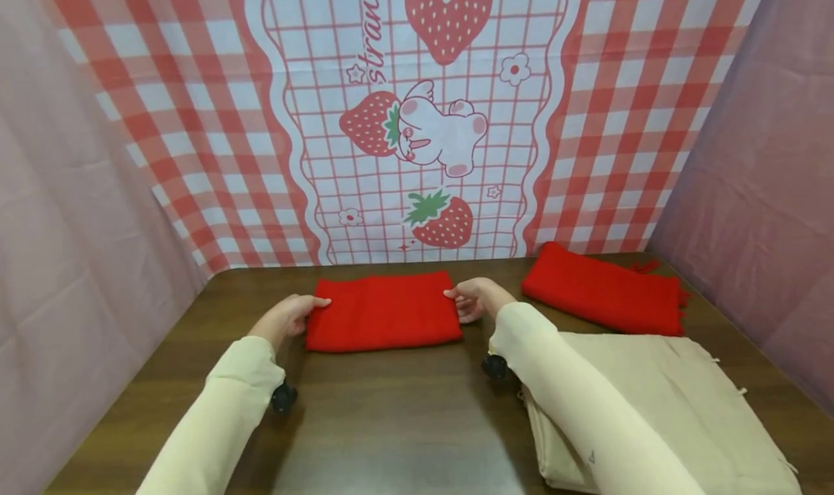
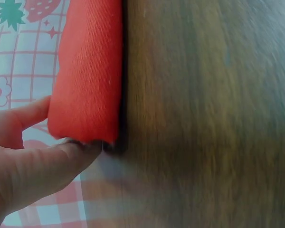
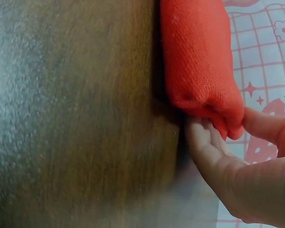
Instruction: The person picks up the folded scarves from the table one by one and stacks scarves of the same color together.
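A folded red cloth (image 1: 384, 312) lies flat on the brown table, its long side toward the camera. The left hand (image 1: 289, 316) holds its left end, thumb on top and fingers at the edge; in the left wrist view that hand (image 2: 33, 161) grips the end of the thick red fold (image 2: 90, 71). At the right end, the right hand (image 1: 477, 298) pinches the cloth between thumb and fingers. The right wrist view shows this hand (image 3: 247, 166) with fingers beneath the end of the fold (image 3: 199, 57) and the thumb against its side.
A second folded red cloth with fringe (image 1: 606, 289) lies at the back right of the table (image 1: 391, 422). In front of it is a folded beige cloth (image 1: 664, 408), partly under the right sleeve. A strawberry-patterned curtain (image 1: 417, 191) hangs behind the table.
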Tool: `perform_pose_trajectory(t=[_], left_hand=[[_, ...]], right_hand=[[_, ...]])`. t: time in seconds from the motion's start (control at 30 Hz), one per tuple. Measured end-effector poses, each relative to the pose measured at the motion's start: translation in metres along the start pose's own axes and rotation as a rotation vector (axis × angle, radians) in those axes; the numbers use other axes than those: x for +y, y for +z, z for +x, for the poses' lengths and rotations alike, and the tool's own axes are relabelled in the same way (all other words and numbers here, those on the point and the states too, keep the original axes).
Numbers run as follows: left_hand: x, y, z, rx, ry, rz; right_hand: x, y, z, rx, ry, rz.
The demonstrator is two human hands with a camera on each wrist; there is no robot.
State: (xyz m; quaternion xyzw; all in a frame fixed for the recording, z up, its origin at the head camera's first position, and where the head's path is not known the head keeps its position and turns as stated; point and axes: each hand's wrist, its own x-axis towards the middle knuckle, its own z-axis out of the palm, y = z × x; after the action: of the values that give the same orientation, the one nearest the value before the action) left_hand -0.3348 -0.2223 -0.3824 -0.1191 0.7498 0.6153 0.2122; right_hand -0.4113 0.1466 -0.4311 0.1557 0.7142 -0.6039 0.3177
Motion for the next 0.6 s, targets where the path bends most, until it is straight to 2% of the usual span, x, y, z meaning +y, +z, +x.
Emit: perform_pose_trajectory(t=[0.1, 0.17, 0.37, 0.5, 0.6], left_hand=[[0.007, 0.008, -0.020, -0.038, -0.030, -0.011], [0.007, 0.008, -0.021, -0.069, -0.046, 0.007], [0.007, 0.004, -0.025, -0.044, -0.098, 0.096], [0.008, 0.001, -0.027, -0.031, -0.101, 0.089], [0.008, -0.001, -0.028, -0.046, -0.092, 0.043]], right_hand=[[-0.008, 0.027, -0.063, 0.029, 0.002, 0.025], [-0.013, 0.041, -0.094, 0.051, 0.009, 0.033], [-0.014, 0.041, -0.098, 0.042, 0.028, 0.065], [-0.015, 0.041, -0.098, 0.031, 0.032, 0.074], [-0.013, 0.041, -0.093, 0.049, 0.028, 0.064]])
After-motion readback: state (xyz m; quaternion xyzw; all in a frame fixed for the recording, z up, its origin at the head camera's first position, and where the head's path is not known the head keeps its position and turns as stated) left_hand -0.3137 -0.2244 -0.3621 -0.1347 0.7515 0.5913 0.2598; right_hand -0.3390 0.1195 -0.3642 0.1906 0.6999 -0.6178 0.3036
